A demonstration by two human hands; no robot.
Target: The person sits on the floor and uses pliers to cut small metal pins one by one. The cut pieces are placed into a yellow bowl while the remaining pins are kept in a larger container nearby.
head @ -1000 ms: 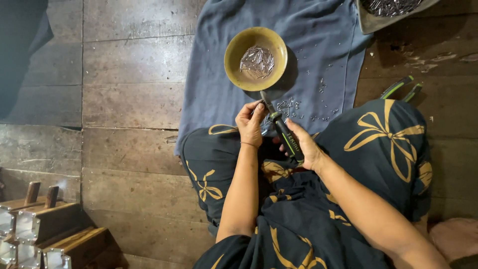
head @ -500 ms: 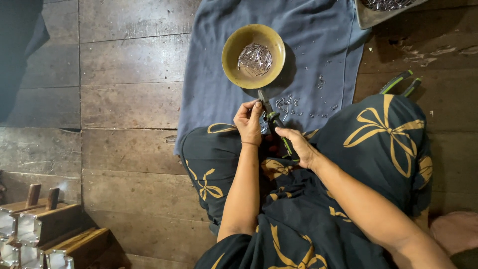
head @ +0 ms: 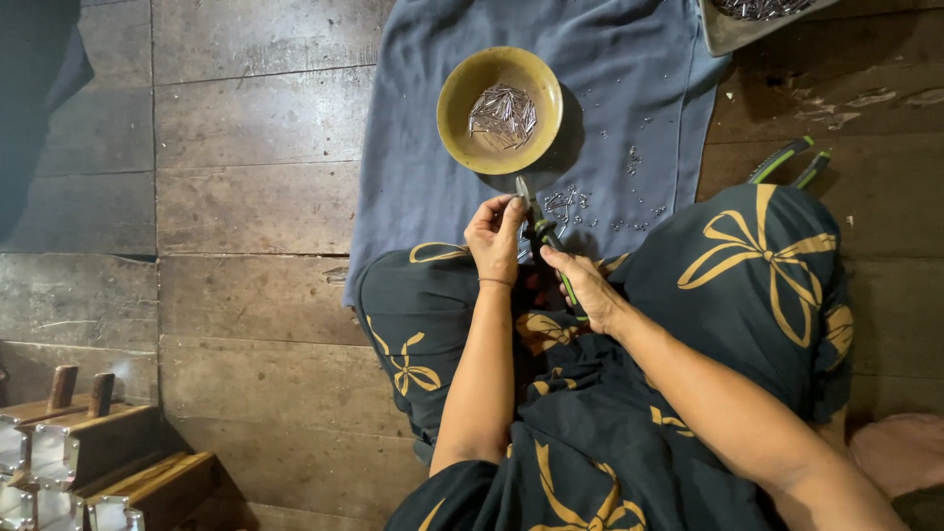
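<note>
- The right hand [head: 582, 285] is closed around the green handles of the pliers [head: 539, 231], just above the lap, and the tip of the tool points toward the bowl.
- The left hand [head: 497, 236] pinches something at the tip of the pliers; it is probably 1 small metal piece, but it is too small to see.
- The yellow bowl [head: 462, 88] stands on the blue cloth [head: 423, 157], near the hands, and holds a heap of thin metal pins [head: 502, 110].
- Loose metal bits [head: 565, 205] lie on the cloth between the bowl and the hands.
- A second pair of green-handled pliers [head: 787, 160] lies on the wooden floor [head: 246, 197], partly hidden behind the knee.
- A grey tray [head: 723, 34] at the top and wooden blocks [head: 88, 442] at the bottom left are cut off by the edge.
</note>
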